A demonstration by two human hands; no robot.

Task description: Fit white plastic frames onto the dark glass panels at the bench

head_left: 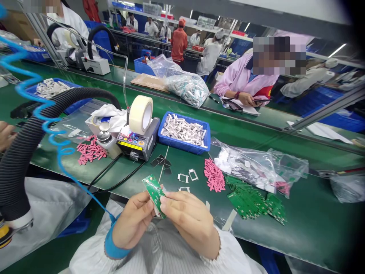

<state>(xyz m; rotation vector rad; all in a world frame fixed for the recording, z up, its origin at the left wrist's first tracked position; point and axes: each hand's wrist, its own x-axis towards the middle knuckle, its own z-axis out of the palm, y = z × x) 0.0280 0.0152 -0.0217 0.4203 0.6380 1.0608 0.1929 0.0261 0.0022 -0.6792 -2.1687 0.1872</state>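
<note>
The left hand (pixel 136 214) and right hand (pixel 188 213) pinch between them a thin, flat, rectangular green circuit board (pixel 154 190) with a glossy face, in front of the body at the near edge of the smooth dark-green counter (pixel 316 217). From that board, a shallow blue plastic tray (pixel 184 147) heaped with small white frame-like pieces (pixel 182 129) sits at 1 o'clock, and a crinkled clear plastic bag (pixel 295 163) containing white and grey pieces (pixel 242 167) lies between 2 and 3. Thin pink strips (pixel 213 176) form a loose pile beside the bag, with fanned green rectangular boards (pixel 248 199) at 3 o'clock.
</note>
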